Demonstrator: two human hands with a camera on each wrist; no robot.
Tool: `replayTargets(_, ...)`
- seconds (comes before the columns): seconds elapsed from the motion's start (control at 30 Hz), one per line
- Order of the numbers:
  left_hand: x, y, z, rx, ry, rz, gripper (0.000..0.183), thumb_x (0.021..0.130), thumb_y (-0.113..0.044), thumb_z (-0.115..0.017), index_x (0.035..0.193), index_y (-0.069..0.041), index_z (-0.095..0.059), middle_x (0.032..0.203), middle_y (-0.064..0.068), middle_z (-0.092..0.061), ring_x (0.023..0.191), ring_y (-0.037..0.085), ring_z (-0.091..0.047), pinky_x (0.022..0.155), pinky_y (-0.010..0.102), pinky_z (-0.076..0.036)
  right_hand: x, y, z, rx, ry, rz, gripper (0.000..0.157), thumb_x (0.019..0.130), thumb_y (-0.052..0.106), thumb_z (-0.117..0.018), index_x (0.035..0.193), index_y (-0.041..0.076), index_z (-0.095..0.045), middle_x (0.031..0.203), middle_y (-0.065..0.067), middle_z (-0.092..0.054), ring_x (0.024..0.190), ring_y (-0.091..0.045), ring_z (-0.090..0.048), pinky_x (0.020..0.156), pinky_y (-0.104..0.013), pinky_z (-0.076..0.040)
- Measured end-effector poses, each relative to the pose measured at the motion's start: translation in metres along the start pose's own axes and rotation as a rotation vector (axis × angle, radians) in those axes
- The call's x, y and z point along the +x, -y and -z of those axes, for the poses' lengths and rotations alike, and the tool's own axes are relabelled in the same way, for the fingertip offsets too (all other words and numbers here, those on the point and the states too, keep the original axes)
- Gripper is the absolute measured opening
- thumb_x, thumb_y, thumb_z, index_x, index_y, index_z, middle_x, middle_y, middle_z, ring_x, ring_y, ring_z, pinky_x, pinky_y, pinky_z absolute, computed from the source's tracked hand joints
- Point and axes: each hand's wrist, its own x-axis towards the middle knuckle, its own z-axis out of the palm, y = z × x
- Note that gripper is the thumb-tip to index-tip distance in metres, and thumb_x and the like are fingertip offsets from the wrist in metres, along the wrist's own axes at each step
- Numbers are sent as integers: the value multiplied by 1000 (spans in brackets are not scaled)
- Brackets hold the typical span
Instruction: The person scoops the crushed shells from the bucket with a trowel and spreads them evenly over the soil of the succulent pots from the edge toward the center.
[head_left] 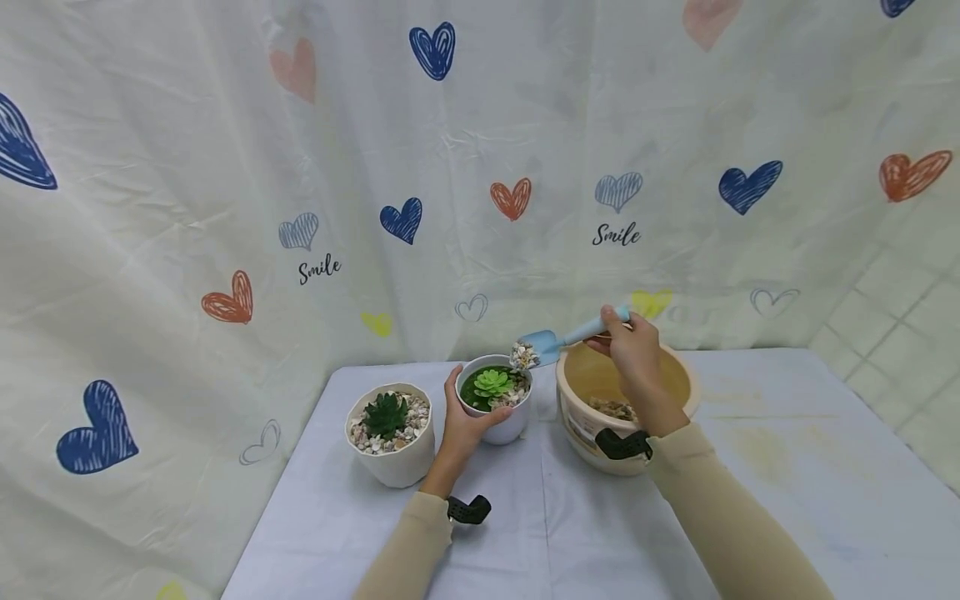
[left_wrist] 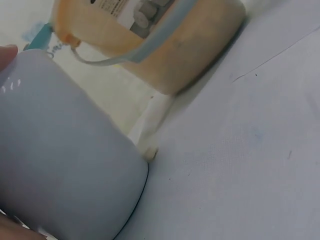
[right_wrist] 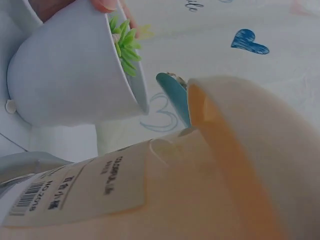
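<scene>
My left hand grips a small white pot around its side, the thumb along the near rim and fingers at the left. In the pot are a light green succulent and pebbles on its right side. My right hand holds a light blue hand trowel by the handle. Its blade, loaded with small pale pebbles, overlaps the pot's right rim in the head view. The right wrist view shows the trowel's blade behind the bucket's rim, beside the pot.
A cream bucket with some pebbles inside stands right of the pot, under my right hand. Its label and handle show in the left wrist view. A second white pot with a dark succulent stands left. A heart-printed curtain hangs behind.
</scene>
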Motion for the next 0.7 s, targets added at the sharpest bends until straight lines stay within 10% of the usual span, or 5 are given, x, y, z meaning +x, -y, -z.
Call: replayTargets(0.7, 1, 6, 7, -78, 5, -30, 99, 83, -19, -77, 160, -26, -14, 154, 18, -33, 139, 32, -44, 110, 44, -44, -2, -2, -6, -20, 0, 86, 40, 102, 43, -57, 115, 5, -58, 101, -6, -63, 86, -12, -75, 85, -29, -61)
